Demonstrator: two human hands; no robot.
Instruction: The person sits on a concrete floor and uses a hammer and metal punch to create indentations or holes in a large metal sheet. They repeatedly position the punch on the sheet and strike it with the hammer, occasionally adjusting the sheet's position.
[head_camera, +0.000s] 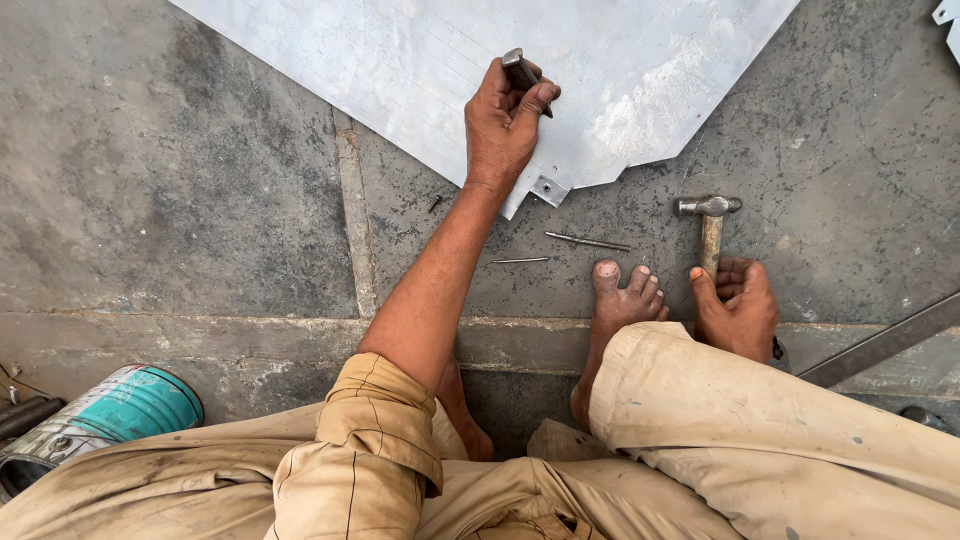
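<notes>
The left hand (503, 122) is closed around a short metal punch (524, 72), standing it upright on the metal sheet (620, 70) near the sheet's lower corner, tip down as if to mark the metal. The right hand (738, 303) is wrapped around the handle of a hammer (709, 222), head resting on the concrete floor (180, 190) beside a bare foot (620, 300). Two thin rods (587, 241) lie just below the sheet's edge.

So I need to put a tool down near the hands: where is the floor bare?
Bare concrete left of the left hand, between metal sheet and teal can. Crowded between sheet corner and foot: thin rods, plus hammer in the right hand.
</notes>
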